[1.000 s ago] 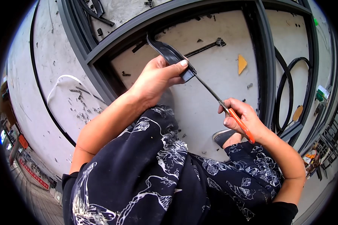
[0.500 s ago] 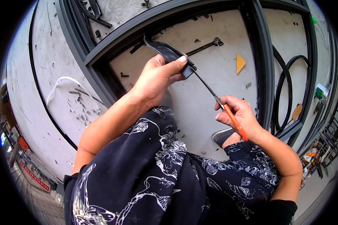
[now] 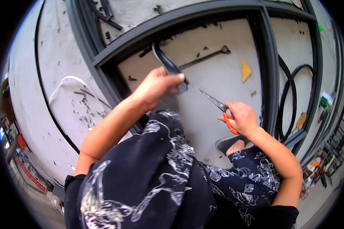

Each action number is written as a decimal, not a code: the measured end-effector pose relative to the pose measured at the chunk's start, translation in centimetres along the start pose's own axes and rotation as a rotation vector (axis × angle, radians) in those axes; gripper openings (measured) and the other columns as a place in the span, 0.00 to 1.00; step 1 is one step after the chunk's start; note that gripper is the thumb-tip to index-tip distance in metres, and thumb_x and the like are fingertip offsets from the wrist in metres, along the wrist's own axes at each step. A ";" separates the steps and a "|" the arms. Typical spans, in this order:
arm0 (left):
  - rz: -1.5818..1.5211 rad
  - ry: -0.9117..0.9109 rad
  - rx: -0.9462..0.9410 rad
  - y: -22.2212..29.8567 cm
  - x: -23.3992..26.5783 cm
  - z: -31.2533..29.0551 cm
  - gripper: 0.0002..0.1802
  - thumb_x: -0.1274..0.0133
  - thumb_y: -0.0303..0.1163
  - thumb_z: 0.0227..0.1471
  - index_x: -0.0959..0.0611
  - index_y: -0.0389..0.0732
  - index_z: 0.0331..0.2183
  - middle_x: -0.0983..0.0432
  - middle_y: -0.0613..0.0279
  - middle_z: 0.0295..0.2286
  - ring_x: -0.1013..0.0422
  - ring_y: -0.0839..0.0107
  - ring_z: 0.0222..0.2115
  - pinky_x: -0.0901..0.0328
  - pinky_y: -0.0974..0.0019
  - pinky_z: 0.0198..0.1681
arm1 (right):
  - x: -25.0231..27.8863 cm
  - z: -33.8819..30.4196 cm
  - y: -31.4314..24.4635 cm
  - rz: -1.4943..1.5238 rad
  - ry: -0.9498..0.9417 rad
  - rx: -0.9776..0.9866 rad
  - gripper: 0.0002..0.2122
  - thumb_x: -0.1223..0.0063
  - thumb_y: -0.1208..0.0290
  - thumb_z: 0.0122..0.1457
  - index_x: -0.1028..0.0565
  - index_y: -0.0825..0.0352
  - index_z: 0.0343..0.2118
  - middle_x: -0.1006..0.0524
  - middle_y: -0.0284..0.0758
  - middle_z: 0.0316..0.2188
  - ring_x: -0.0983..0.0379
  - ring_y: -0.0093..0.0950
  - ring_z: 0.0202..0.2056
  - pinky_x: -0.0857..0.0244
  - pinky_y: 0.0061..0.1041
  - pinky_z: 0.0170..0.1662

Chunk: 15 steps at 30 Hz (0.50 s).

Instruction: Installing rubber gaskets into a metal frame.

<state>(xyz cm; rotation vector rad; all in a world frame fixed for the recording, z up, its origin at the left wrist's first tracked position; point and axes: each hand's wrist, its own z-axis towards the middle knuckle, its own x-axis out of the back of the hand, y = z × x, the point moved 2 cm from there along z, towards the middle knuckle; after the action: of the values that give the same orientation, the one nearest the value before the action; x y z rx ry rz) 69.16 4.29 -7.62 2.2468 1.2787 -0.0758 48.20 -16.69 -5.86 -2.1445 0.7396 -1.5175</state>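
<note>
My left hand [image 3: 160, 84] is closed round a black rubber strip [image 3: 169, 63], thumb on top near its lower end. The strip runs up and back to the dark grey metal frame [image 3: 141, 29]. In my right hand [image 3: 240, 117] is a pair of scissors [image 3: 214, 100] with orange handles, its blades close together and aimed toward the strip's end. A gap separates the scissor tips from the strip. Some of my left fingers are hidden beneath the strip and blurred.
A thin dark rod [image 3: 204, 58] and a yellow triangular piece [image 3: 246, 71] lie inside the frame opening. Black hose-like loops [image 3: 289, 95] hang at the right. Scraps [image 3: 86, 116] and a white curved strip [image 3: 61, 84] lie at the left. My shoe [image 3: 230, 142] stands inside the frame.
The scissors have come away from the strip's end, and their handles have turned in my right hand. My left hand still holds the strip, slightly lower.
</note>
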 end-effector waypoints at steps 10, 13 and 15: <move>0.091 0.583 -0.332 -5.6 7.5 -2.3 0.14 0.51 0.28 0.58 0.25 0.35 0.46 0.24 0.64 0.30 0.31 0.81 0.23 0.35 0.77 0.25 | -1.3 4.2 -1.4 -0.556 -0.211 0.252 0.10 0.48 0.70 0.49 0.24 0.62 0.35 0.26 0.30 0.22 0.27 0.26 0.29 0.33 0.27 0.27; -0.034 0.649 -0.471 -6.1 8.1 -3.1 0.12 0.50 0.25 0.57 0.23 0.36 0.44 0.23 0.64 0.30 0.29 0.80 0.25 0.34 0.77 0.27 | 0.0 11.4 -5.3 -0.463 0.138 0.520 0.16 0.42 0.69 0.48 0.25 0.64 0.42 0.26 0.31 0.27 0.28 0.29 0.31 0.33 0.28 0.32; -0.006 0.688 -0.655 -6.2 8.2 -3.2 0.12 0.49 0.23 0.56 0.21 0.36 0.43 0.22 0.64 0.32 0.26 0.79 0.29 0.34 0.77 0.30 | 0.0 16.4 -8.2 -0.437 0.245 0.633 0.22 0.40 0.68 0.47 0.27 0.63 0.48 0.25 0.34 0.43 0.28 0.30 0.44 0.33 0.28 0.45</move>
<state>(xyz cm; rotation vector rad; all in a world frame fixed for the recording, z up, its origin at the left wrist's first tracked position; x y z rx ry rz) 67.91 14.69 -10.07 1.7219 1.3594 1.0381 65.29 -9.92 -6.19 -1.7062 -0.1685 -1.9253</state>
